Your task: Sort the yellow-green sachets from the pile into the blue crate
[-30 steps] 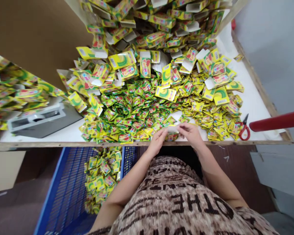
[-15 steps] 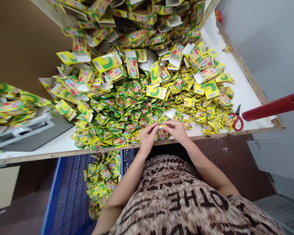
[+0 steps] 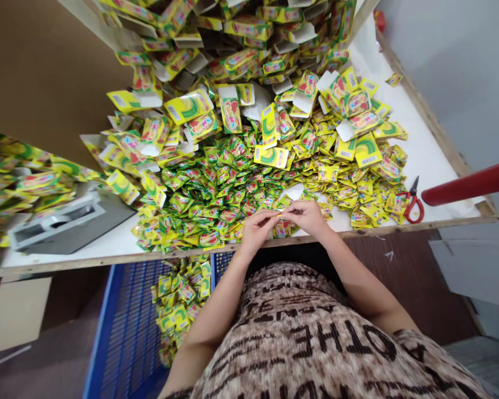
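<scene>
My left hand (image 3: 255, 230) and my right hand (image 3: 307, 217) meet at the table's front edge, fingertips pinched together around a small yellow packet (image 3: 280, 211), mostly hidden by the fingers. Just beneath them lies a green and yellow packet (image 3: 281, 228). Beyond my hands spreads a heap of small green packets (image 3: 228, 183), with yellow packets (image 3: 336, 185) to its right. Small open boxes (image 3: 191, 105) with white flaps are piled behind.
Red-handled scissors (image 3: 413, 208) lie at the right, near a red pole (image 3: 469, 184). A grey tape dispenser (image 3: 58, 221) stands at the left. Below the wooden table edge (image 3: 399, 228) is a blue crate (image 3: 125, 327) with packets.
The view has shifted slightly, so the scene sits further right. My hands stay together at the table edge, and the yellow packet is now more covered by my fingers.
</scene>
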`<action>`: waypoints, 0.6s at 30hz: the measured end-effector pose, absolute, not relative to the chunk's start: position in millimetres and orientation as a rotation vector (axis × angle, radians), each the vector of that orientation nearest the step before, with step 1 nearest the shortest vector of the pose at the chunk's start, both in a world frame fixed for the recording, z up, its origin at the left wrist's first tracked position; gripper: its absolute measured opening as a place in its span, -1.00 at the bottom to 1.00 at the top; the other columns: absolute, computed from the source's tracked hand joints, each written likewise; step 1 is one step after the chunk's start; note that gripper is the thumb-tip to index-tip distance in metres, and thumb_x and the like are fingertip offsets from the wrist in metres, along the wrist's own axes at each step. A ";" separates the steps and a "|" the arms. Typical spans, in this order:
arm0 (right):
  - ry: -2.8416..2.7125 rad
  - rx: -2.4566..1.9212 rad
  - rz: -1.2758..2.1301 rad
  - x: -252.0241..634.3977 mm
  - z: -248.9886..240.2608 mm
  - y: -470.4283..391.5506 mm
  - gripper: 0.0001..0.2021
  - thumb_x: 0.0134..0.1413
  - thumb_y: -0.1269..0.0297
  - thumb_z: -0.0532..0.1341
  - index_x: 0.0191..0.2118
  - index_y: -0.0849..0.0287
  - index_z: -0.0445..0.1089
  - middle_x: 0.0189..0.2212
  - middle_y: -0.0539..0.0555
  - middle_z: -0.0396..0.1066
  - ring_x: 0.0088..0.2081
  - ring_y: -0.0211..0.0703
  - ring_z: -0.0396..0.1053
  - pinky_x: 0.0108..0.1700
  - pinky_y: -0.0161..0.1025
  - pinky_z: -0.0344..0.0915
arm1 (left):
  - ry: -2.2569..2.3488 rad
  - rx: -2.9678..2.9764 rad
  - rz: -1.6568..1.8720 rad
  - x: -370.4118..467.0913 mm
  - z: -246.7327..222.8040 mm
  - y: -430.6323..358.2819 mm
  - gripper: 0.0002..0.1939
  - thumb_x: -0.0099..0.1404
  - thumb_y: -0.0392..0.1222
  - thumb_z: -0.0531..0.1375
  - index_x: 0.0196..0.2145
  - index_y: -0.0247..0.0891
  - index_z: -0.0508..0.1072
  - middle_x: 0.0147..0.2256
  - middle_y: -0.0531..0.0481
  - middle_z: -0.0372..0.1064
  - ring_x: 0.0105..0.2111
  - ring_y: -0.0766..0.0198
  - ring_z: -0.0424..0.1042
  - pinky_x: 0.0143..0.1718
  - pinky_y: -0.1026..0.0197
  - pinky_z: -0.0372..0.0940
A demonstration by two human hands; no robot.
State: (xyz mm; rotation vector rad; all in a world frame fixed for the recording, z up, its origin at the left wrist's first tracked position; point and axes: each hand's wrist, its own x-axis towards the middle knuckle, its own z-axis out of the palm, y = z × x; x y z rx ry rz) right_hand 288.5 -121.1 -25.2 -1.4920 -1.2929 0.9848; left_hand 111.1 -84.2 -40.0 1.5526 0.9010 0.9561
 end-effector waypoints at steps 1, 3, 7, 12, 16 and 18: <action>-1.348 -1.493 0.924 289.5 -23.8 -121.0 -0.76 -0.02 0.07 0.34 -0.45 0.14 0.55 -0.49 0.07 0.48 -0.50 -0.17 0.39 -0.44 -0.23 0.34 | 0.905 1.533 0.945 111.6 -39.4 -84.0 -0.84 0.18 -0.12 0.32 -0.27 -0.18 0.62 -0.26 -0.08 0.58 -0.22 0.20 0.53 -0.07 0.10 0.41; -1.469 -1.476 0.797 291.7 -22.4 -122.4 -0.79 0.06 0.12 0.31 -0.44 0.14 0.55 -0.48 0.07 0.48 -0.44 -0.15 0.41 -0.34 -0.21 0.34 | 0.891 1.520 0.931 112.3 -38.4 -83.9 -0.84 0.19 -0.13 0.32 -0.26 -0.18 0.63 -0.26 -0.08 0.58 -0.21 0.21 0.53 -0.07 0.11 0.41; -1.625 -1.368 0.706 291.1 -28.4 -132.4 -0.83 0.12 0.15 0.29 -0.30 0.12 0.53 -0.33 0.09 0.49 -0.29 -0.13 0.44 -0.20 -0.18 0.38 | 0.835 1.631 1.000 108.9 -41.8 -86.1 -0.84 0.26 -0.17 0.27 -0.22 -0.17 0.62 -0.25 -0.08 0.58 -0.21 0.22 0.53 -0.06 0.11 0.40; -1.601 -1.344 0.469 276.5 -45.1 -157.7 -0.84 0.23 0.30 0.18 -0.13 0.07 0.50 -0.18 0.12 0.42 -0.11 -0.12 0.41 -0.06 -0.13 0.39 | 0.682 1.861 1.093 105.7 -60.6 -95.0 -0.76 0.22 -0.26 0.30 -0.13 -0.16 0.58 -0.13 -0.10 0.55 -0.11 0.21 0.52 -0.03 0.12 0.40; -1.502 -1.649 0.330 292.8 -47.1 -173.1 -0.78 0.27 0.21 0.12 -0.05 0.05 0.46 -0.13 0.14 0.39 -0.12 -0.09 0.40 -0.11 -0.14 0.39 | 0.789 1.799 1.059 107.8 -59.1 -100.2 -0.81 0.24 -0.21 0.28 -0.17 -0.19 0.57 -0.20 -0.09 0.56 -0.17 0.21 0.52 -0.06 0.12 0.40; -1.329 -2.034 0.195 312.9 -46.0 -175.6 -0.71 0.25 0.11 0.12 -0.05 0.14 0.43 -0.14 0.19 0.39 -0.16 -0.02 0.39 -0.16 -0.11 0.36 | 0.958 1.666 1.060 95.8 -44.9 -99.5 -0.78 0.25 -0.14 0.27 -0.15 -0.20 0.55 -0.20 -0.09 0.55 -0.21 0.21 0.52 -0.12 0.15 0.41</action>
